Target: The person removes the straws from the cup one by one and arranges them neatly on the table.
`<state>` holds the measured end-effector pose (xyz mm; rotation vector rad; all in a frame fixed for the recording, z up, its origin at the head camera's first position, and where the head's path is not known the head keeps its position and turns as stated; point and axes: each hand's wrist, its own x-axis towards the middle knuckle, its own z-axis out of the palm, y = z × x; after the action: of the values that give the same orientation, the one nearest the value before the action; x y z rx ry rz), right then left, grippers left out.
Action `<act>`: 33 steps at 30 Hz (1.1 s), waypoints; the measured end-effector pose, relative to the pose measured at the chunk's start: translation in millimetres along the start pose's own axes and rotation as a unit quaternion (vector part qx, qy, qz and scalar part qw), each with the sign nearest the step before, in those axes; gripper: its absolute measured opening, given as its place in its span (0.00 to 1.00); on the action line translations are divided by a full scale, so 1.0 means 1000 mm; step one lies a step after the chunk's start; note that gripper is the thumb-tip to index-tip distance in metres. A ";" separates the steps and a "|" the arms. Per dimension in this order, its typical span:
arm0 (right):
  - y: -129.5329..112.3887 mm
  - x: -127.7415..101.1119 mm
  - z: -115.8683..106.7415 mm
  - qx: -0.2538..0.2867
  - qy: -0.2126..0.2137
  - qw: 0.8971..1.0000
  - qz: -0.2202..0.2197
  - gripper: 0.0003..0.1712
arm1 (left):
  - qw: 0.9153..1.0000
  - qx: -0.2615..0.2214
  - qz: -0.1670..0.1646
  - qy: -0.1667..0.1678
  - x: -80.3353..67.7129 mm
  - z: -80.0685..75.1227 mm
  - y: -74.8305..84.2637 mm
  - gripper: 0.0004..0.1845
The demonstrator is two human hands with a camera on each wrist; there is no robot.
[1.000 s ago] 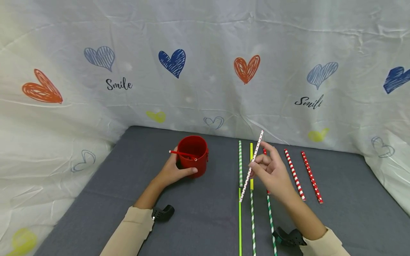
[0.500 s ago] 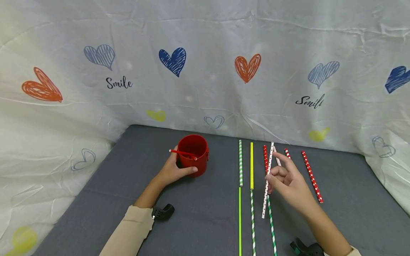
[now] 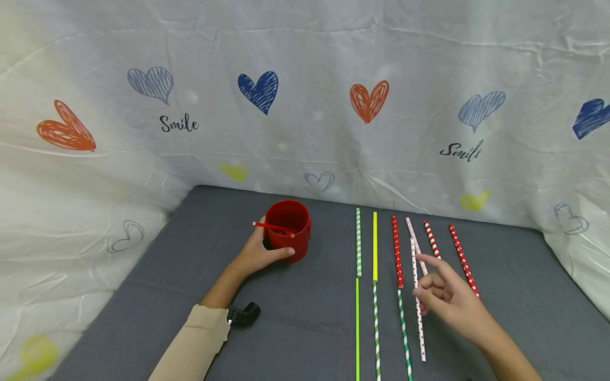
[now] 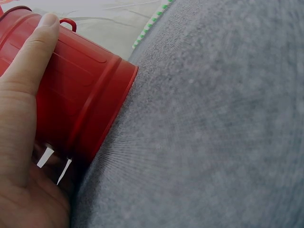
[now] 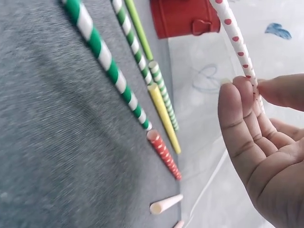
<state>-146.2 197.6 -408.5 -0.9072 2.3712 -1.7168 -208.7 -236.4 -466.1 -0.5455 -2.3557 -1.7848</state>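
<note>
My left hand [image 3: 259, 258] grips the side of a small red bucket [image 3: 296, 244], which stands upright on the table. A thin red handle [image 3: 274, 228] lies across its rim. In the left wrist view the thumb [image 4: 29, 59] presses along the bucket wall. My right hand [image 3: 448, 296] pinches a white paper straw with red dots [image 3: 421, 336] between thumb and fingertips. The right wrist view shows this dotted straw [image 5: 236, 38] clear above the table. Behind it in the head view lies a pale pink straw [image 3: 412, 233], partly covered by the hand and the dotted straw.
Straws lie end to end in columns: light green striped [image 3: 358, 243] above lime [image 3: 357, 328], yellow [image 3: 375, 248] above green striped [image 3: 376, 328], red dotted [image 3: 397, 251] above green striped [image 3: 404, 333]. A red striped straw [image 3: 431, 241] and another red dotted straw [image 3: 461, 256] lie right.
My right hand has moved right and toward me with the white dotted straw, which has swung from slanted to nearly in line with the columns. The left hand and bucket have stayed put.
</note>
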 end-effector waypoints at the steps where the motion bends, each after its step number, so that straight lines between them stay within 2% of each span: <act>1: 0.001 -0.002 0.000 -0.001 -0.004 1.000 0.002 0.36 | 1.000 0.003 0.001 0.000 0.000 0.000 -0.004 0.49; 10: 0.013 -0.019 0.000 -0.027 -0.035 0.999 0.017 0.37 | 1.000 0.001 -0.004 0.002 0.003 -0.003 -0.009 0.50; 17: 0.023 -0.033 -0.003 -0.013 -0.070 0.997 0.028 0.36 | 1.000 0.001 -0.006 0.000 -0.002 0.000 0.023 0.47; 19: 0.025 -0.037 -0.004 -0.011 -0.076 0.996 0.034 0.36 | 1.000 -0.001 -0.010 0.000 -0.003 0.000 0.026 0.47; 26: 0.029 -0.049 -0.007 -0.029 -0.090 0.994 0.056 0.38 | 1.000 0.003 -0.016 0.006 -0.001 0.000 -0.002 0.49; 30: 0.031 -0.055 -0.011 -0.026 -0.104 0.991 0.079 0.38 | 1.000 0.002 -0.015 0.004 0.000 -0.001 -0.009 0.50; 33: 0.033 -0.059 -0.013 -0.046 -0.101 0.991 0.081 0.38 | 1.000 0.002 -0.015 0.003 0.001 -0.001 -0.009 0.49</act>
<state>-116.4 244.8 -448.8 -0.8317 2.3333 -1.3979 -213.0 -239.7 -473.7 -0.5063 -2.3748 -1.7902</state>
